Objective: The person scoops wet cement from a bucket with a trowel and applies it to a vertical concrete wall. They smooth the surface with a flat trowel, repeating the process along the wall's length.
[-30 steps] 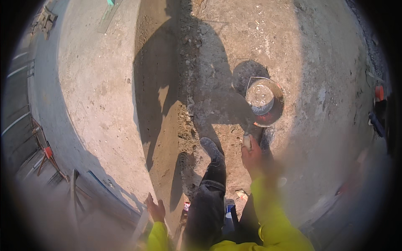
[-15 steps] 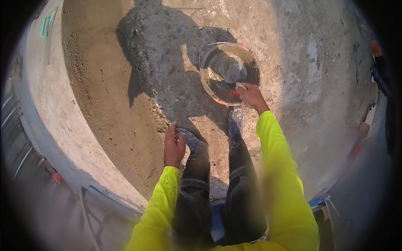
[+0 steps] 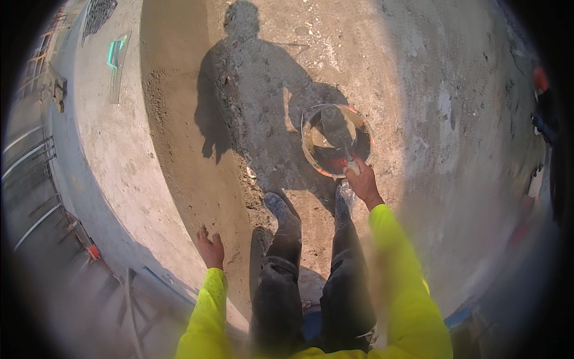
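My right hand (image 3: 363, 181) is wrapped round the pale handle of a trowel (image 3: 338, 130). The blade points away from me over the bucket, coated in grey, wet-looking mortar. The round bucket (image 3: 310, 157) has an orange-stained rim and a thin wire handle, and stands on the ground just beyond my right boot. Some mortar shows inside it; the trowel and shadow hide part of the inside. Off to the left, my left hand (image 3: 210, 247) hangs empty with its fingers apart, above the edge between the brown mortar strip (image 3: 179, 143) and the pale concrete ledge (image 3: 98, 96).
On the ledge at far left lies a finishing trowel with a green handle (image 3: 113, 54). Past it are metal bars (image 3: 27, 158) at a lower level. My boots (image 3: 276, 206) stand on rough, crumbly ground beside the mortar strip. My shadow falls across the strip and ground.
My left hand has swung left, away from my leg, towards the ledge. The trowel blade has shifted in the bucket and shows more mortar. The whole view has tilted, so the bucket sits lower.
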Demonstrator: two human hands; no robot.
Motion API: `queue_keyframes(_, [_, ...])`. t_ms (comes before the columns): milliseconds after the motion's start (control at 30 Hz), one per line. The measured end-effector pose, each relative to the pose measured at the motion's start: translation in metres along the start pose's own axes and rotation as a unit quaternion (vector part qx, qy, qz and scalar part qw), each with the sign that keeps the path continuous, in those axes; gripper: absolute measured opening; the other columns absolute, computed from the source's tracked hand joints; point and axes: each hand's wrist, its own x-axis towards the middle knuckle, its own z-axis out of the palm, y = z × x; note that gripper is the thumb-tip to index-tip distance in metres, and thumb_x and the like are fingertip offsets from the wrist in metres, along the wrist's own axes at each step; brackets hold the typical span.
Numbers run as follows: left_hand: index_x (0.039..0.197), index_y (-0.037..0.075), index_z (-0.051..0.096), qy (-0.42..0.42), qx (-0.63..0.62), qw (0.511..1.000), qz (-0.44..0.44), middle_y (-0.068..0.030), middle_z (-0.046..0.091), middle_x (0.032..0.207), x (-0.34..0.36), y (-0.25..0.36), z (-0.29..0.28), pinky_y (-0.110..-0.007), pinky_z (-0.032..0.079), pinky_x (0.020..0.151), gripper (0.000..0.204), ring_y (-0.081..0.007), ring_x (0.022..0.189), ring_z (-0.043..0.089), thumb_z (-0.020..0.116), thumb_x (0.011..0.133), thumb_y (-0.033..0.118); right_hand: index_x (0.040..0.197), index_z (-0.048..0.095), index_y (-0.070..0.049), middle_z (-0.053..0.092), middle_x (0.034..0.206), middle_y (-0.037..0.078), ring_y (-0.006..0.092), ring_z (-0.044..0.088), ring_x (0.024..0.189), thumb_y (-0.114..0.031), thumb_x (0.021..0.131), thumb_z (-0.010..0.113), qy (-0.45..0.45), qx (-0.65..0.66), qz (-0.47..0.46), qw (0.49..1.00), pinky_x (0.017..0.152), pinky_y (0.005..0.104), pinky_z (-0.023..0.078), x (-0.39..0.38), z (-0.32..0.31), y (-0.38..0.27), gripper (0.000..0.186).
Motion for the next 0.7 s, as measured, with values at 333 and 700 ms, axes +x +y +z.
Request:
queue_keyframes(333, [0.136,-0.004,0.046,-0.054,-0.009,0.998,0.013,-0.0270,0.049,0.127,-0.015,-0.132,-0.169,-0.044,0.039,0.107,0.060,-0.0425,0.122,0.048,0.066,0.080,0.008,0.115,0.058,-0.006,0.055,0.074,0.001,0.0092,0.054,0.058,-0.024,0.096,0.054,0.251,0.323,0.022,0.912,0.049,0.0239,0.044,-0.001,0.146,-0.246,0.026])
queue_keyframes(700, [0.136,-0.001,0.049,-0.050,0.057,0.985,-0.154,-0.0209,0.057,0.115,-0.025,-0.278,-0.180,-0.046,0.049,0.092,0.059,-0.0349,0.105,0.059,0.063,0.080,0.012,0.129,0.057,-0.009,0.067,0.109,0.023,0.0433,0.064,0.094,-0.020,0.081,0.065,-0.177,-0.099,-0.297,0.933,0.081,0.0454,0.054,0.118,0.469,-0.303,0.050])
